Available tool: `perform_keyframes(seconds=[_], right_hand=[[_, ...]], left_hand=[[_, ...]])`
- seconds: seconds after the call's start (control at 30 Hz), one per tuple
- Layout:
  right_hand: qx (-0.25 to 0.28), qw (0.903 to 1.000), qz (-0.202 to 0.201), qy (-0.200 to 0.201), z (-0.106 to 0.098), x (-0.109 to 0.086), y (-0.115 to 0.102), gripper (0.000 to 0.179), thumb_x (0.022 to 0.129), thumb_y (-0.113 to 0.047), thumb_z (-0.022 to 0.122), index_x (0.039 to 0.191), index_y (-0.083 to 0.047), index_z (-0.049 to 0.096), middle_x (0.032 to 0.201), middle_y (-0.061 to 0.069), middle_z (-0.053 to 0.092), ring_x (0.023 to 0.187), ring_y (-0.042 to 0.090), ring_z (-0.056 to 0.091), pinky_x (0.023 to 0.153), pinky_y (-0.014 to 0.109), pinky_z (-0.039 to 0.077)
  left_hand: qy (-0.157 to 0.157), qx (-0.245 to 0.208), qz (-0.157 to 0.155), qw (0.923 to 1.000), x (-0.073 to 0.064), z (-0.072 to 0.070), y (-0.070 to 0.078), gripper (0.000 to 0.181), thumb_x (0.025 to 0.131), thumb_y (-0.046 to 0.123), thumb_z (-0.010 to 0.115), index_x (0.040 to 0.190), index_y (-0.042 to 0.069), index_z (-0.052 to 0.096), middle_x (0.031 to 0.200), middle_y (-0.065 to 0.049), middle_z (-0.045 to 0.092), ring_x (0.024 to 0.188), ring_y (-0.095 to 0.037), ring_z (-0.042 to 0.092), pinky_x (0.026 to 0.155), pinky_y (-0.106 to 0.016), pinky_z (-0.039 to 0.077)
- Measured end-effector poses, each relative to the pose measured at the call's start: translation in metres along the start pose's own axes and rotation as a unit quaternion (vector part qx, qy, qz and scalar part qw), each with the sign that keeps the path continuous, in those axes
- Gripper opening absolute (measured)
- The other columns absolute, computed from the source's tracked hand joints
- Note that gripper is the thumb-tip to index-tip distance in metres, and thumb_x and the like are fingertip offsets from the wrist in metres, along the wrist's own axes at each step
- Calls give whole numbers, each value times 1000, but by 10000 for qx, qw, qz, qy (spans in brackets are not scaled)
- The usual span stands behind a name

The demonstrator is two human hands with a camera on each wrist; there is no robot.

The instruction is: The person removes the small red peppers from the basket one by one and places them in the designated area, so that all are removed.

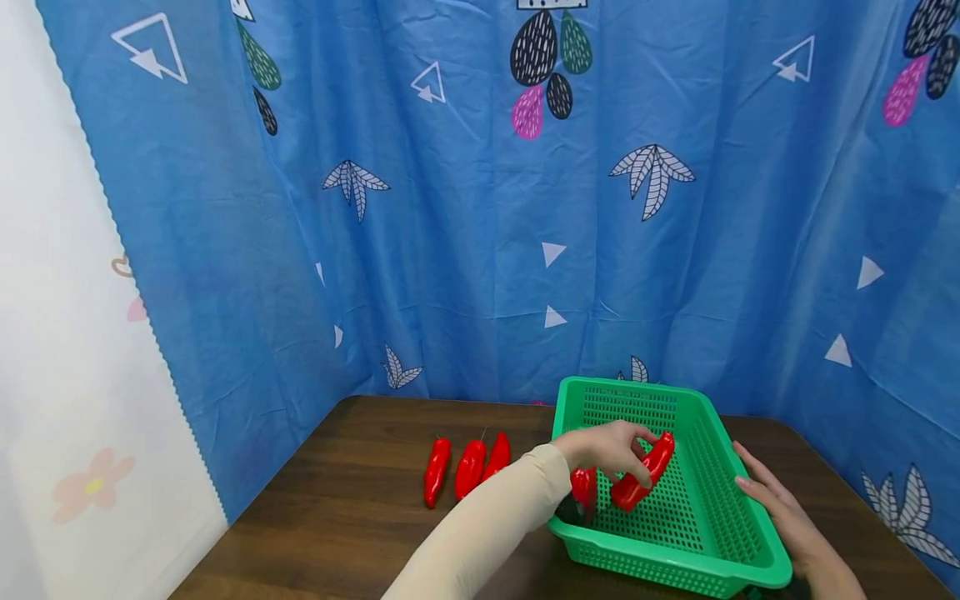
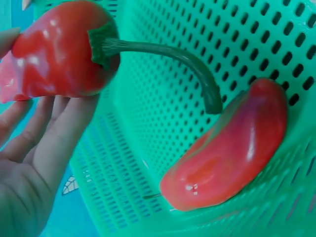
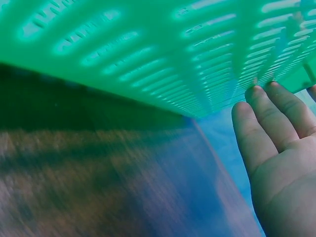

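In the head view my left hand (image 1: 617, 450) is over the green basket (image 1: 705, 575) and grips a red pepper (image 1: 649, 475) between thumb and fingers. Up close in the left wrist view, the held pepper (image 2: 64, 52) has a curved green stem. Below it, a second red pepper (image 2: 232, 153) lies against the perforated basket wall; part of it shows beside my left wrist in the head view. My right hand (image 1: 783, 508) is at the basket's right side. Its fingers (image 3: 269, 116) look fairly straight in the right wrist view, with their tips at the outer wall.
Three red peppers, among them the leftmost pepper (image 1: 437, 472), lie on the dark wooden table (image 1: 337, 500) left of the basket. My left sleeve (image 1: 487, 533) passes in front of the rightmost one. A blue patterned curtain (image 1: 465, 250) hangs behind the table.
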State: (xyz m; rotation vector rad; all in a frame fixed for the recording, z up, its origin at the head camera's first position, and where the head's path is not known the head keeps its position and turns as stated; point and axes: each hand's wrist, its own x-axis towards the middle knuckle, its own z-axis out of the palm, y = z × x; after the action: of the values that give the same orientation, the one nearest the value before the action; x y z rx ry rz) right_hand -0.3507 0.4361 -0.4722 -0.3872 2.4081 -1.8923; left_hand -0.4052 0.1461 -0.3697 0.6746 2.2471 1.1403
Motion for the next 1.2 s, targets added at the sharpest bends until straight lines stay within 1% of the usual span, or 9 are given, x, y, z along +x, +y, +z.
perform_keyframes(seconds=[0.1, 0.33, 0.5, 0.73, 0.83, 0.9, 0.97, 1.03, 1.2], right_hand=[[-98, 9999, 24, -4, 0, 1, 0, 60, 112, -30, 25, 160, -31, -11, 147, -33, 5, 98, -30, 35, 83, 21, 48], [-313, 9995, 88, 55, 0, 2, 1, 59, 111, -33, 25, 159, -36, -10, 156, -27, -7, 106, -24, 32, 97, 51, 45], [-248, 9996, 103, 27, 1, 1, 2, 60, 111, -32, 25, 160, -32, -11, 156, -27, -6, 103, -26, 32, 95, 45, 46], [46, 9999, 107, 5, 2, 0, 3, 61, 111, -30, 26, 159, -35, -10, 157, -25, -7, 99, -29, 36, 82, 22, 50], [81, 9999, 124, 29, 3, 0, 3, 60, 111, -31, 26, 159, -37, -10, 152, -31, -4, 139, -6, 33, 100, 41, 47], [115, 9998, 128, 34, 3, 0, 2, 60, 111, -32, 25, 159, -36, -11, 148, -36, -3, 156, 23, 8, 108, 60, 34], [213, 9997, 117, 31, 4, 0, 0, 60, 111, -32, 25, 159, -35, -12, 144, -39, 0, 149, 47, -20, 105, 74, 19], [281, 9996, 90, 27, 4, 0, 0, 61, 111, -32, 25, 159, -35, -12, 140, -41, 2, 145, 50, -24, 104, 77, 13], [218, 9997, 44, 33, 2, 0, 0, 61, 111, -30, 27, 159, -35, -12, 139, -41, 5, 144, 53, -24, 102, 76, 15]], left_hand=[[85, -178, 140, 9997, -4, -3, 4, 62, 83, 1, 75, 137, 22, 54, 107, 1, 62, 89, -15, 63, 70, -40, 61], [333, -156, 417, 9985, -10, -7, 7, 64, 82, 1, 75, 138, 22, 53, 111, 2, 60, 89, -14, 62, 68, -36, 60], [427, -289, 537, 9972, -13, -11, 9, 68, 82, 2, 76, 141, 23, 50, 111, 2, 60, 88, -13, 63, 68, -36, 60], [584, -635, 752, 9934, -17, -17, 13, 63, 83, 1, 75, 138, 20, 50, 109, 3, 57, 87, -15, 64, 68, -36, 61], [617, -805, 865, 9911, -20, -19, 14, 55, 83, 0, 75, 129, 17, 53, 107, 2, 57, 85, -17, 65, 66, -36, 61], [655, -834, 920, 9901, -22, -21, 15, 50, 82, 0, 75, 124, 17, 54, 106, 2, 58, 84, -17, 65, 68, -38, 61], [693, -855, 984, 9891, -24, -23, 15, 46, 81, -1, 74, 119, 16, 54, 105, 2, 58, 84, -17, 65, 71, -40, 62], [754, -913, 1040, 9875, -27, -26, 14, 42, 81, -1, 74, 114, 15, 54, 103, 1, 60, 84, -17, 65, 75, -42, 62], [1064, -1072, 1198, 9812, -31, -33, 12, 39, 80, -2, 75, 108, 14, 52, 99, -1, 63, 84, -16, 66, 77, -41, 62]])
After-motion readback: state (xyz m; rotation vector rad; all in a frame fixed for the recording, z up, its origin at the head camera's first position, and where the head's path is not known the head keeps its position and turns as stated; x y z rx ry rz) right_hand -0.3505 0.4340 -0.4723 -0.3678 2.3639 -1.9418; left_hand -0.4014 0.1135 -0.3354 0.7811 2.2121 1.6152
